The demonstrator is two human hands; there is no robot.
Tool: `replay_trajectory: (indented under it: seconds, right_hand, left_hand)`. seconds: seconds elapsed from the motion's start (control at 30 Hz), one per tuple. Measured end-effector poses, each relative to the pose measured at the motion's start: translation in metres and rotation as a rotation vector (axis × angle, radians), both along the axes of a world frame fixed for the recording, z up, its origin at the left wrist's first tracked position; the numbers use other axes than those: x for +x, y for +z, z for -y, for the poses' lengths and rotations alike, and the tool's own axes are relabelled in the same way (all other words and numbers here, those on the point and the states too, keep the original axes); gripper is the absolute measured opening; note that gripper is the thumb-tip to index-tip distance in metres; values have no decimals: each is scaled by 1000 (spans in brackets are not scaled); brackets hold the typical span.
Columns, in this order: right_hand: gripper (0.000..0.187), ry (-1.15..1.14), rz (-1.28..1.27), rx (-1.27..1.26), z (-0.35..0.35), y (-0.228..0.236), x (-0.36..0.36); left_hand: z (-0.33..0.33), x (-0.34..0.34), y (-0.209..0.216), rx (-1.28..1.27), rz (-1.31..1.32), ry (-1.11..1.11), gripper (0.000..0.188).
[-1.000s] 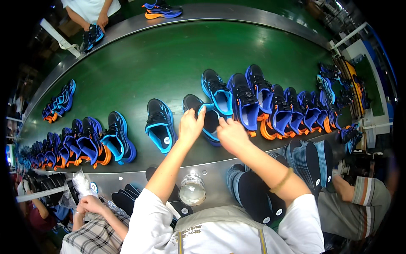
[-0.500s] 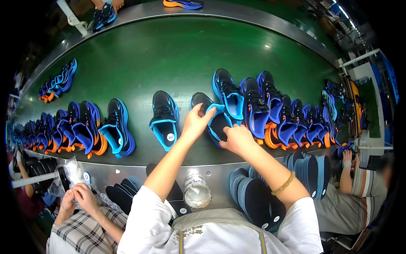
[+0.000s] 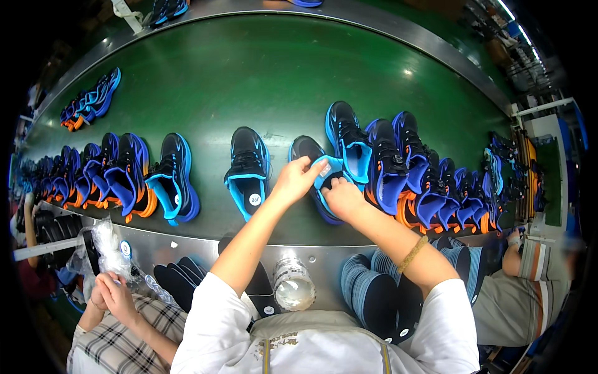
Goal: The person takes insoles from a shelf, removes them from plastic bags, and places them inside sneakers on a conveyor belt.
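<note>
A wide green belt (image 3: 249,75) with a steel rim carries blue-and-black sneakers in a row. Left of the centre shoe (image 3: 311,171), a lone sneaker (image 3: 248,171) lies apart. The left hand (image 3: 294,181) pinches that shoe's tongue; the right hand (image 3: 341,198) grips its opening.
</note>
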State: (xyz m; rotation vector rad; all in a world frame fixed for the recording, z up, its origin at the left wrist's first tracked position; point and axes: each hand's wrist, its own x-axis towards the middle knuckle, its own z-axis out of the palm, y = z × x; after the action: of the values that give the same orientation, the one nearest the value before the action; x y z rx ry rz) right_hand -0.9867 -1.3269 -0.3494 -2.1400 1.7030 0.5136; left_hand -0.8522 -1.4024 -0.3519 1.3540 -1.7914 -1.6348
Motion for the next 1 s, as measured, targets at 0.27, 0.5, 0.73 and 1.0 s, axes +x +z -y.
replay_trajectory:
  seconds: [0.27, 0.5, 0.73, 1.0]
  right_hand:
    - [24, 241, -195, 168, 7, -17, -6]
    - [32, 510, -73, 352, 13, 30, -12]
    - [56, 107, 191, 153, -32, 34, -23]
    - [17, -522, 613, 79, -115, 54, -35]
  left_hand:
    - [4, 2, 0, 160, -57, -37, 44]
    - [-15, -11, -16, -577, 90, 267, 27]
    - [-19, -35, 9, -765, 524, -195, 35]
    - [-64, -10, 17, -925, 399, -196, 26]
